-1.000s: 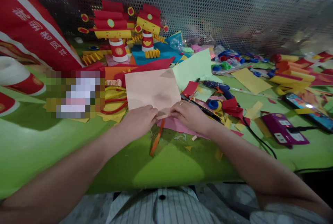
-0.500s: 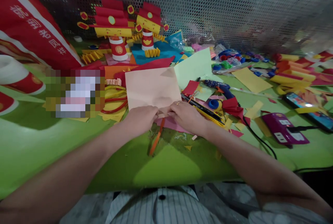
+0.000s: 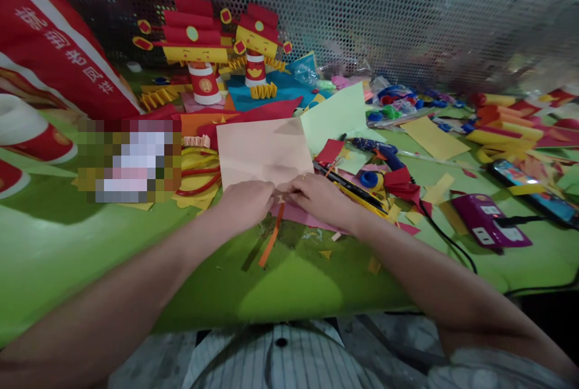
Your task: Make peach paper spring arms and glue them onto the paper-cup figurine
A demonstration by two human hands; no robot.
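A pale pink sheet of paper (image 3: 262, 151) lies in front of me, its near edge pinched between both hands. My left hand (image 3: 250, 203) is closed on the left part of that edge, fingertips hidden by the hand. Close beside it, my right hand (image 3: 319, 199), with a ring, grips the same edge. The edge looks narrowly folded between the hands. An orange strip (image 3: 271, 238) sticks out below the fingers over the green table (image 3: 289, 289). Darker pink paper (image 3: 301, 218) lies beneath my right hand.
Two paper figures on cups (image 3: 205, 84) stand at the back. Right of the sheet are a blue glue gun (image 3: 377, 148), black scissors or pens (image 3: 353, 187), red scraps and a purple power socket (image 3: 491, 220). Paper cups (image 3: 40, 132) lie left.
Both hands stay at the near edge of the pink sheet, with the fingers shifted slightly. The view has moved a little.
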